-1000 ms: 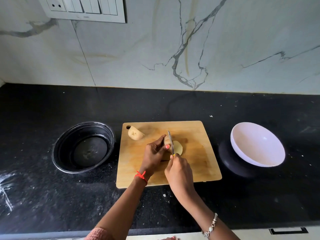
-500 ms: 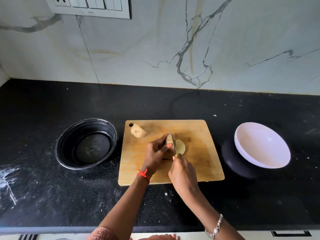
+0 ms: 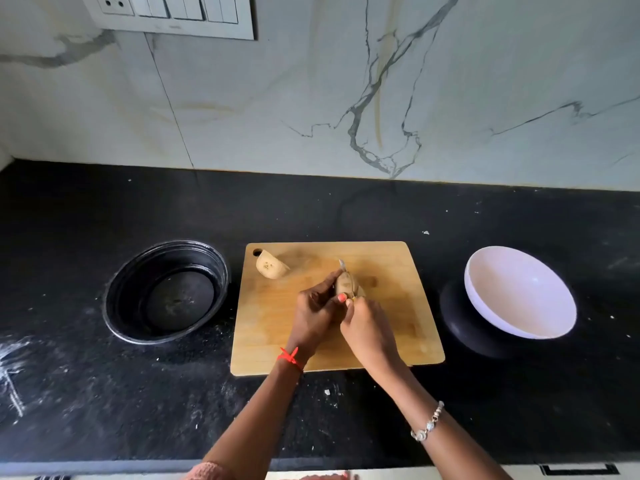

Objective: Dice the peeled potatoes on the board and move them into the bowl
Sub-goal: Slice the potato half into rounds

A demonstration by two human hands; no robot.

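Note:
A wooden cutting board [image 3: 391, 327] lies on the black counter. Near its middle my left hand [image 3: 317, 315] pinches a peeled potato piece [image 3: 344, 284] from the left. My right hand [image 3: 369, 332] grips a small knife [image 3: 344, 270] whose blade stands in the potato, tip pointing away from me. Most of the handle is hidden in my fist. Another potato half [image 3: 270, 265] rests at the board's far left corner. To the right of the board sits a tilted white bowl [image 3: 519, 292] with nothing in it.
A black round pan [image 3: 166, 292] sits left of the board. The white bowl leans on a dark round base [image 3: 460, 327]. The marble wall rises behind the counter, with a switch panel [image 3: 173, 12] at top left. The counter's front edge runs just below my forearms.
The knife blade has sunk further into the potato piece and the cut slice on its right is now almost hidden. Both hands stay at the same spot on the board.

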